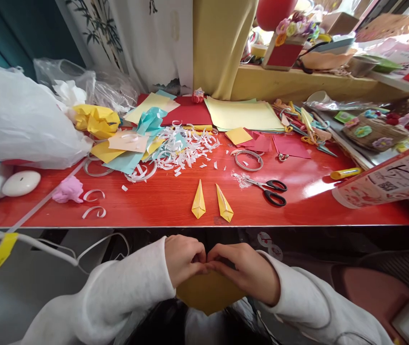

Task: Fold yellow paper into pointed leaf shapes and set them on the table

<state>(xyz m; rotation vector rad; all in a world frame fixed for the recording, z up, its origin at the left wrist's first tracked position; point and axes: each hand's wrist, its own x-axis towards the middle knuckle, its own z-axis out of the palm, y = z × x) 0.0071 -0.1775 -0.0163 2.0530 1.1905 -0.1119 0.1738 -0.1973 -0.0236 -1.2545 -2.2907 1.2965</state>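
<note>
Close to my body, below the table's front edge, I hold a sheet of yellow paper [209, 291]. My left hand [185, 258] pinches its upper edge from the left. From the right, my right hand [242, 268] grips the same edge, and the fingertips of both hands meet in the middle. On the table just beyond lie two folded yellow paper pieces, a left one [199, 203] and a right one [224, 205], both narrow and pointed. Scissors [271, 189] with black handles rest to their right, near a roll of tape [249, 160].
White paper shreds [186, 148] and coloured paper scraps cover the table's back middle. A big white plastic bag [24, 120] stands at left, near a pink crumpled piece [68, 190]. A tall printed cup [387, 177] and a yellow stick [346, 173] are at right. White cables [46, 247] hang at the left edge.
</note>
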